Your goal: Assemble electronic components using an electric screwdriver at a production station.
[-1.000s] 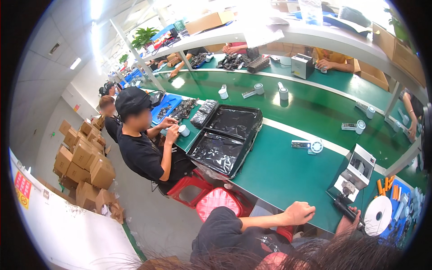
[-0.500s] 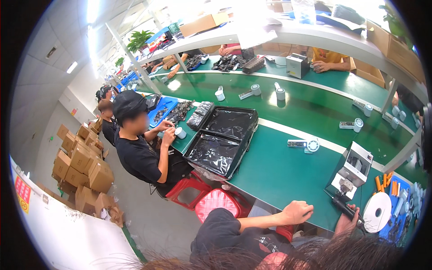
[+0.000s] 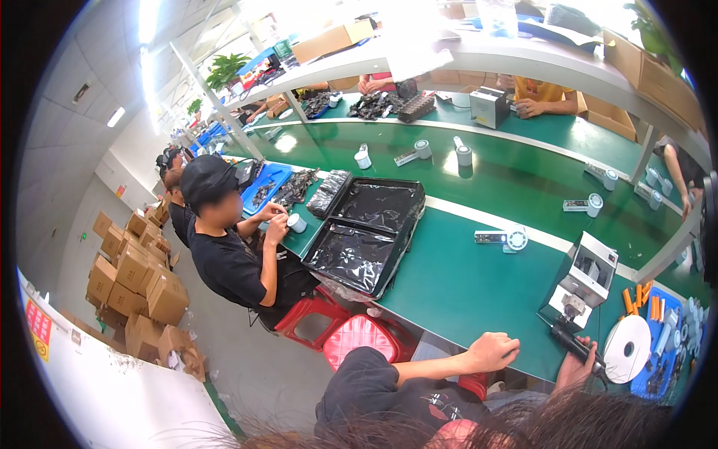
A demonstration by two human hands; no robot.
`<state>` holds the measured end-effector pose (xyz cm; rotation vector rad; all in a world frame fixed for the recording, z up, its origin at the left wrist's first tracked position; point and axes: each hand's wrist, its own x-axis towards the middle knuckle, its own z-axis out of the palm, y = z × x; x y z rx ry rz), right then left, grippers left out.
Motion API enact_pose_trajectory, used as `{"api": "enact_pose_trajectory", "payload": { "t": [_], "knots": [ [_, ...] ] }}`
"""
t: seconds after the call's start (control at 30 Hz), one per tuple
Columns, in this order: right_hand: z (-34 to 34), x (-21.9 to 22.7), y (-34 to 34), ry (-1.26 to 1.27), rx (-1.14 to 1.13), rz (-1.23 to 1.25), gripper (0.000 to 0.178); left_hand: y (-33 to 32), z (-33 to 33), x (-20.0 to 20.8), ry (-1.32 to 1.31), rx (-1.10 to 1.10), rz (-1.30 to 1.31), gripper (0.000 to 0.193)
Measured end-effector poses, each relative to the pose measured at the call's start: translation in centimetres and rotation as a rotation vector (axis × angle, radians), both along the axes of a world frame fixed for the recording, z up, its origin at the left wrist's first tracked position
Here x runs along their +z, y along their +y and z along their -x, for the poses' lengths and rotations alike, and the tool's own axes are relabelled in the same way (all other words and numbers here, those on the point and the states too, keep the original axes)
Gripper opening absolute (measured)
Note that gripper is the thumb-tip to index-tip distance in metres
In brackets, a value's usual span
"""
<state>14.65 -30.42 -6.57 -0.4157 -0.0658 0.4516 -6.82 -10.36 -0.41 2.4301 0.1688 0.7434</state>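
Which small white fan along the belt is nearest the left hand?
The fan lying at the near white strip; the others sit farther out on the green belt.

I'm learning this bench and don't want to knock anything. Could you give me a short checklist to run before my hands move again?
1. Right hand has hold of the black tool: ok, fingers around its handle.
2. Left hand is free: cannot tell; it is curled near the table edge with its palm hidden.
3. Tool's front end is clear of the metal machine: cannot tell; they overlap in this view.
4. Pale round-headed device is apart from both hands: ok, it lies farther across the table.
5. Black tray is away from the hands: ok, it sits farther left.
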Motion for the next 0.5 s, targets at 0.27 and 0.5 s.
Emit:
{"api": "enact_pose_trajectory", "payload": {
  "t": [0.27, 0.5],
  "knots": [
    [0.16, -0.02, -0.41, -0.021, 0.011, -0.002, 0.022, -0.29, 0.12, -0.01, 0.03, -0.005, 0.001, 0.014],
    [0.02, -0.28, -0.26, -0.032, 0.019, -0.029, 0.023, -0.17, 0.09, -0.1, 0.022, -0.006, 0.0, 0.014]
  ]
}}
